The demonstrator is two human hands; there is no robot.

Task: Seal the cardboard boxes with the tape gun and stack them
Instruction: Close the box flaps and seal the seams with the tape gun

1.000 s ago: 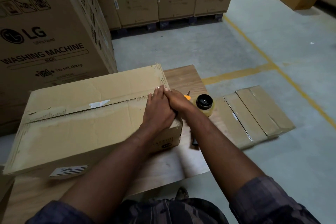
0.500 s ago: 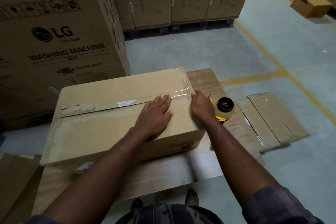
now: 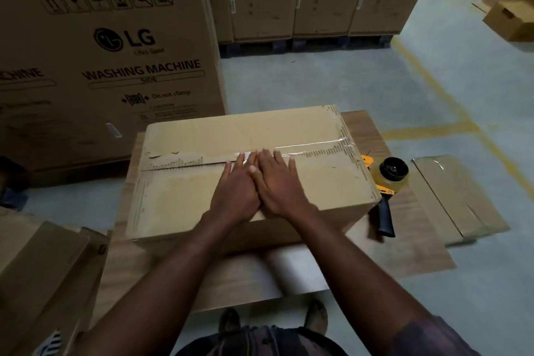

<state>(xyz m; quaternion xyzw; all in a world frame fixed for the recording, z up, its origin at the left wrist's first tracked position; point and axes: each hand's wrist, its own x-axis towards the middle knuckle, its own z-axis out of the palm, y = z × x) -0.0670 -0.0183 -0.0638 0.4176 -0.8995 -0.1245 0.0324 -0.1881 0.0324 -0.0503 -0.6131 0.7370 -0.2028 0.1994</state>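
A closed cardboard box [image 3: 179,196] lies on a low wooden table [image 3: 404,248] in front of me. Clear tape [image 3: 315,146] runs along the right half of its top seam. My left hand [image 3: 235,191] and my right hand [image 3: 278,186] lie flat side by side on the box top, fingers straight, fingertips on the seam near its middle. The orange tape gun [image 3: 387,182] with a black handle and a roll of tape rests on the table just right of the box, with no hand on it.
A flattened cardboard box [image 3: 456,196] lies at the table's right end. Large washing-machine cartons [image 3: 101,52] stand at the left and along the back. Another carton [image 3: 37,283] sits at my lower left. Yellow floor lines [image 3: 433,95] cross the grey floor. My shoes show below the table edge.
Both hands slid left along the seam from the box's right end to its middle. My right hand came off the box's right edge and now lies flat beside my left hand.
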